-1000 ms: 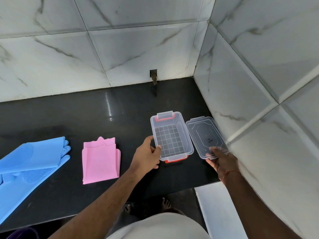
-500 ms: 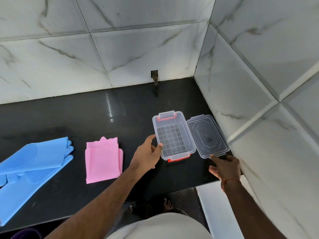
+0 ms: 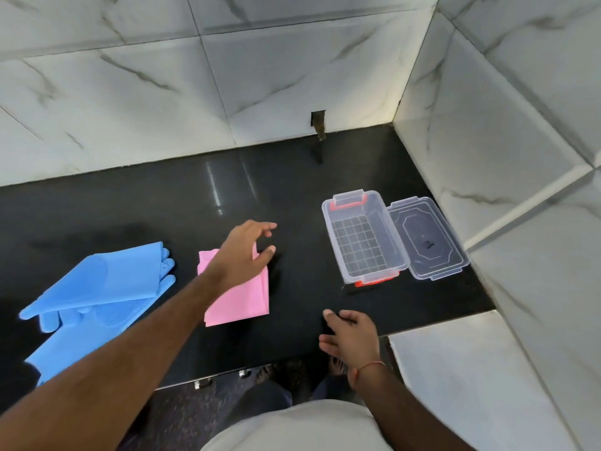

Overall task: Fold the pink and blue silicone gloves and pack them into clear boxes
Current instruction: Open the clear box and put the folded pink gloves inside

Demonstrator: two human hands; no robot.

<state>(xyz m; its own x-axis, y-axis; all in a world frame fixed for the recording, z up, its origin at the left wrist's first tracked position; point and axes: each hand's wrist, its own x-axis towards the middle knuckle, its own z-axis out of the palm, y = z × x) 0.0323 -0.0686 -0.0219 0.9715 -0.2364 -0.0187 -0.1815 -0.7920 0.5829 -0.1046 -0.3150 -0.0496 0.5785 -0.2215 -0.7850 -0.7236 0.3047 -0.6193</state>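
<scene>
A folded pink silicone glove [image 3: 242,299] lies flat on the black counter [image 3: 130,209]. My left hand [image 3: 245,252] hovers over its upper part with fingers spread, holding nothing. To the left, the blue silicone gloves [image 3: 94,297] lie loosely spread out, one over the other. At the right stands an open clear box [image 3: 364,242] with red latches and a grid floor, empty. Its clear lid [image 3: 427,237] lies beside it on the right. My right hand [image 3: 353,335] is open above the counter's front edge, below the box.
White marble-tiled walls close the counter at the back and right. A small dark cut-out [image 3: 318,123] sits low in the back wall. A white ledge [image 3: 455,369] adjoins the counter's front right. My bare feet show on the floor below the counter edge.
My left hand let go of the box and moved left over the pink glove. My right hand left the lid and drew back toward the counter's front edge.
</scene>
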